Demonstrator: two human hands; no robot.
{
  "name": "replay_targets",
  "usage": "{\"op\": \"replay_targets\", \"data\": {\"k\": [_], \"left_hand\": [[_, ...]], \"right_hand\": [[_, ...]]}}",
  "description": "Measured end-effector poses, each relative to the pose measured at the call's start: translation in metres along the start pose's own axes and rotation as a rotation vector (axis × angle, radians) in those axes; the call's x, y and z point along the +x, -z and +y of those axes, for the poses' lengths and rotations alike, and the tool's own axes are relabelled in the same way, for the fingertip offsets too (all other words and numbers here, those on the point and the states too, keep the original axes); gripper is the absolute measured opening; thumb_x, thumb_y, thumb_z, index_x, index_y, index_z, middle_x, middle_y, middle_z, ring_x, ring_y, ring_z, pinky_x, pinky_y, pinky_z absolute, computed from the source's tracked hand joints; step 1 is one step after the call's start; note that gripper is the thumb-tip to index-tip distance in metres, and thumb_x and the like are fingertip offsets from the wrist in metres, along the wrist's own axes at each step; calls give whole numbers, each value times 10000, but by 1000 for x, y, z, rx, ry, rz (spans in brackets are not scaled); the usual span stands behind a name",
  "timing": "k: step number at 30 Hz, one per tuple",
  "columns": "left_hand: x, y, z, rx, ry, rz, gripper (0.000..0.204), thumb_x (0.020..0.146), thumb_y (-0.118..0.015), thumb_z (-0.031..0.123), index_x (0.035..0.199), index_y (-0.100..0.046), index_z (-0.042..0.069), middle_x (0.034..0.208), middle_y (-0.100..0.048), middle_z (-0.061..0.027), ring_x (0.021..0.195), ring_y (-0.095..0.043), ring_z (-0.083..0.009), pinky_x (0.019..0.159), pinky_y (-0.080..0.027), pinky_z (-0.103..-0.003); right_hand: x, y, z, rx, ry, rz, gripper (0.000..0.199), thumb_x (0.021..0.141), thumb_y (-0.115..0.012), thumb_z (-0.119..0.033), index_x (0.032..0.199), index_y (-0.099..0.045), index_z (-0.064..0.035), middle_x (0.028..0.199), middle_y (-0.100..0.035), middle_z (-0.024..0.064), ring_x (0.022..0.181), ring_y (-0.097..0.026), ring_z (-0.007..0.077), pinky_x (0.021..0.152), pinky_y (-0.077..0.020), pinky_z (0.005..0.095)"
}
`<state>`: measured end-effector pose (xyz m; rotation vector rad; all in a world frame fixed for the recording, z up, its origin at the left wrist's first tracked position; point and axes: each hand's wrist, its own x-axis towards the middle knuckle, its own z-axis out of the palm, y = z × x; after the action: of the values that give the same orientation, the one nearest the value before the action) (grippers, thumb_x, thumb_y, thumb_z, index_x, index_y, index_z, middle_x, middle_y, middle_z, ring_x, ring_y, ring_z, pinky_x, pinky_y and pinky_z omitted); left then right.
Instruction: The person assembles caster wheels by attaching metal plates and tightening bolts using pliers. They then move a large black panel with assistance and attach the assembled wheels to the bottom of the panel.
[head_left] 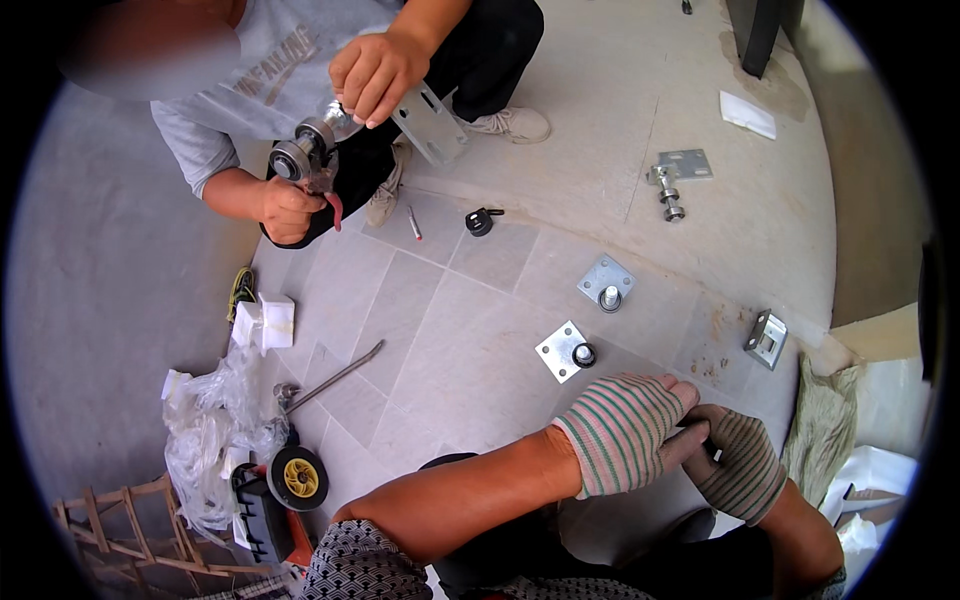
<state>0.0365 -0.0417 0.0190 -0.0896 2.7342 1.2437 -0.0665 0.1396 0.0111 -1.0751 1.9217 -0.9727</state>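
Observation:
Low in front of me, my left hand (628,432), in a striped knit glove, meets my right hand (742,462), gloved in a darker striped knit. Both sets of fingers are closed and pressed together. A small shiny bit shows between them, but most of whatever they hold is hidden. Just beyond my left hand lies a square metal plate (556,350) with a bolt and dark ring on it. Another square plate (601,272) with an upright bolt sits farther off. To the right is an angled metal bracket (767,340).
A crouching co-worker holds a roller assembly (305,150), a red-handled tool and a slotted metal plate (430,125). On the floor are a tape measure (480,222), a marker (414,224), a roller bracket (668,195), a metal bar (340,373), plastic wrap (215,420) and a yellow-hubbed wheel (298,478).

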Motion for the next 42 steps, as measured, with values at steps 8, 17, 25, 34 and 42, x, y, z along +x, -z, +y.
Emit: {"op": "replay_targets", "data": {"k": [8, 17, 25, 34, 42], "left_hand": [[0, 0, 0, 9, -1, -8, 368, 966, -599, 341, 1021, -625, -22, 868, -663, -206, 834, -673, -381, 752, -548, -431], [-1, 0, 0, 4, 10, -22, 374, 969, -595, 346, 1028, -626, -22, 869, -664, -207, 836, -673, -378, 754, -548, -429], [-1, -2, -1, 30, -1, -2, 368, 960, -605, 333, 1046, -619, -25, 896, -673, -216, 851, -669, -396, 761, -545, -447], [0, 0, -1, 7, -16, 17, 350, 944, -629, 316, 1050, -626, -17, 902, -679, -207, 847, -675, -389, 757, -548, -442], [-2, 2, -1, 9, -3, 13, 356, 943, -635, 311, 1055, -638, -27, 904, -682, -209, 836, -679, -384, 756, -551, -435]], "right_hand": [[1, 1, -1, -15, -2, -16, 263, 886, -663, -99, 1122, -634, 11, 872, -683, 170, 751, -692, 285, 697, -559, 354], [1, 0, 0, -9, 26, -9, 252, 887, -669, -97, 1113, -635, 8, 885, -685, 170, 753, -692, 292, 694, -557, 356], [0, 2, -4, -12, -14, -18, 264, 900, -671, -110, 1138, -639, 0, 900, -691, 183, 764, -695, 299, 694, -554, 366], [0, 1, 1, 17, -14, -11, 265, 909, -658, -111, 1148, -642, 1, 914, -699, 187, 798, -706, 321, 711, -557, 372], [1, 0, -1, 12, 4, -18, 269, 910, -659, -109, 1154, -636, 3, 923, -697, 200, 819, -705, 344, 723, -559, 382]]}}
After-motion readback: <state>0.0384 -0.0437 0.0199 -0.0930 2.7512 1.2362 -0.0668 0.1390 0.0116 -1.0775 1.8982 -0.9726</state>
